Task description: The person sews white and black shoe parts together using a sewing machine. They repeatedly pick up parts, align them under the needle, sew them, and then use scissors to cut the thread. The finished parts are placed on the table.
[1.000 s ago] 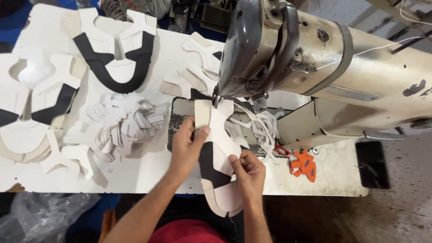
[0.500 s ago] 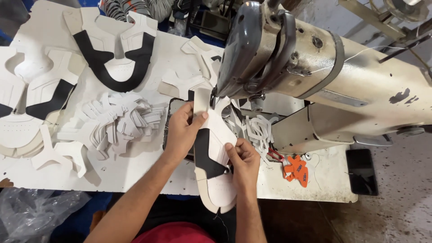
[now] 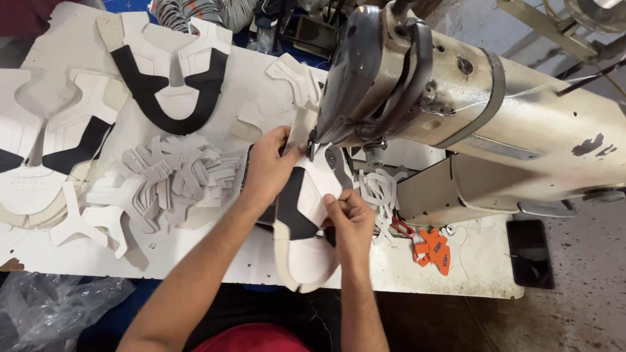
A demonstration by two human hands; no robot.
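Note:
A white and black shoe upper piece point(image 3: 305, 228) lies under the head of a beige industrial sewing machine point(image 3: 456, 111). My left hand point(image 3: 267, 171) presses flat on the piece's left side, close to the needle area point(image 3: 315, 148). My right hand point(image 3: 350, 218) pinches the piece's right edge with thumb and fingers. The lower end of the piece hangs over the table's front edge. The needle itself is hidden by the machine head.
On the white table point(image 3: 215, 251) lie a pile of grey cut pieces point(image 3: 173, 179), stitched white and black uppers point(image 3: 169, 72) and more uppers at the far left point(image 3: 45, 156). Orange snips point(image 3: 433, 251) rest right of my hand. A plastic bag point(image 3: 45, 309) sits below left.
Both hands have pushed the shoe upper piece further up under the machine head. The view has shifted slightly.

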